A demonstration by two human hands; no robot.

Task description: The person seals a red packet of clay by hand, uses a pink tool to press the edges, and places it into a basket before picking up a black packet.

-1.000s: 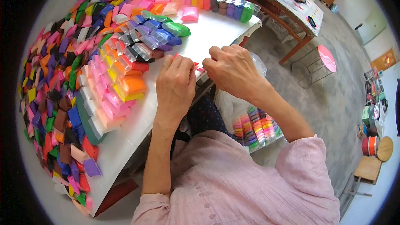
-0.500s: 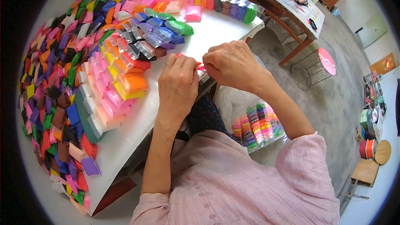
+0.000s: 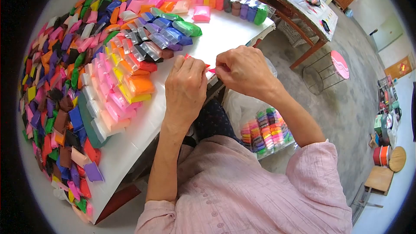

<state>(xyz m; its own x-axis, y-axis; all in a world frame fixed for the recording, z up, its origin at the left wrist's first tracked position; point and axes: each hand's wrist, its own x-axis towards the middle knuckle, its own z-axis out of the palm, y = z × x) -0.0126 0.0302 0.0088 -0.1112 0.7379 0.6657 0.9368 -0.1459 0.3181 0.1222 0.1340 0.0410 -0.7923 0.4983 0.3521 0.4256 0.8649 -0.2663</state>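
Observation:
Over the table's near edge, my left hand (image 3: 187,86) is closed with its fingers curled. Close beside it, my right hand (image 3: 245,69) is also closed in a pinch. A small red packet (image 3: 212,70) shows between the two hands, mostly covered by the fingers. Left of my hands lie overlapping rows of coloured clay packets, with an orange packet (image 3: 141,85) and a green packet (image 3: 187,28) at the near ends. A single pink packet (image 3: 201,13) lies farther back on the white tabletop (image 3: 219,34).
A large heap of mixed packets (image 3: 56,99) covers the table's left side. At the back stands a clear-wrapped row of coloured packets (image 3: 225,3). Below my right arm is a clear bag of packets (image 3: 268,132). A pink-topped stool (image 3: 340,64) and a wooden table (image 3: 299,6) stand to the right.
My right hand has shifted slightly right and down, widening the gap between my hands a little. My left hand has barely moved. The packets on the table are unchanged.

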